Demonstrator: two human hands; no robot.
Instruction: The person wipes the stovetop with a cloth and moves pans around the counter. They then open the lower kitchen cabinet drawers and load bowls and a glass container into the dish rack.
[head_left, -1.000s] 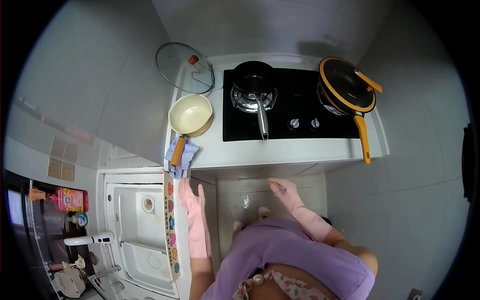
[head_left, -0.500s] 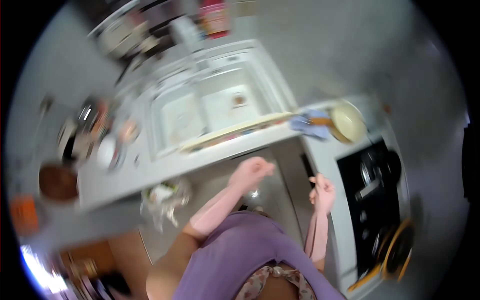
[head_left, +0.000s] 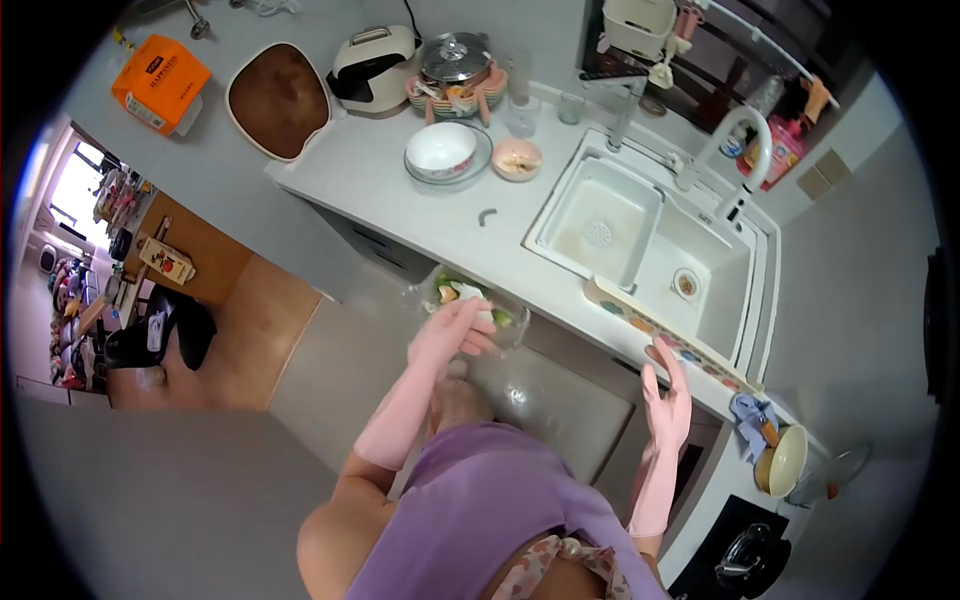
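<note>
**Left hand (head_left: 447, 338) by scrap bag (head_left: 513, 320), right hand (head_left: 668, 408) by sink strip (head_left: 660, 330); no grip seen**

Pink gloves run up both my forearms, likely against wet or dirt. Left hand: mid-frame, half open, fingers loosely bent, nothing visible in it. It overlaps the clear scrap bag in view; contact, can't tell. Right hand: right of centre, fingers spread and pointing up-frame, nothing visible in it. Its fingertips come near the sink strip; touching or just short, can't tell. Arms held apart in front of my body, probably to keep the gloves off my clothes.

Scrap bag: centre of frame, below the counter (head_left: 400, 208) edge, green and pale bits inside. Presumably down there so scraps drop straight off the worktop; what holds it up is hidden. Sink strip: patterned, along the near rim of the double sink (head_left: 608, 205), right of frame, likely a splash guard.

Upper centre: white bowl (head_left: 442, 148) in a glass dish (head_left: 481, 158), stacked maybe to save room; pink bowl (head_left: 517, 160) just beside. Cutting board (head_left: 280, 100) leans upper left, perhaps to stay out of the way. Lower right: cream pan (head_left: 788, 460), handle over a blue cloth (head_left: 750, 425), perhaps padding; glass lid (head_left: 842, 472) beside it.
</note>
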